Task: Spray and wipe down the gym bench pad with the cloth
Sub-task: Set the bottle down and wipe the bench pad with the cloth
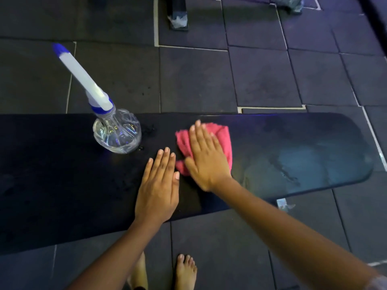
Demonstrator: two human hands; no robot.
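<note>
Feet (167, 271): bare, on the floor (261, 80) tiles at 6 o'clock, nearest the camera.
Left hand (159, 185): flat, palm down on the pad (62, 174), just 7 o'clock of the cloth; fingers straight and close together, holding nothing; it looks like a brace.
Right hand (206, 155): flat on top of the cloth (224, 141), pressing it onto the pad; fingers extended, slightly fanned, not pinching. Edges blurred, so probably mid-stroke.
Cloth: pink, bunched, near pad centre, at 3 o'clock of the bottle.
Bottle (116, 132): clear, part full, standing on the pad at 9 o'clock of the cloth; white-and-blue sprayer head on top. No hand on it.
Pad: dark and long, running from 9 to 3 o'clock. Wet sheen and streaks on the 3 o'clock end; droplets beside the bottle.
Progress (judgement): spraying appears done, at least for the middle. The 3 o'clock end looks wiped. Middle under way. The 9 o'clock half looks dry and untouched; the bottle needs shifting to reach it.
</note>
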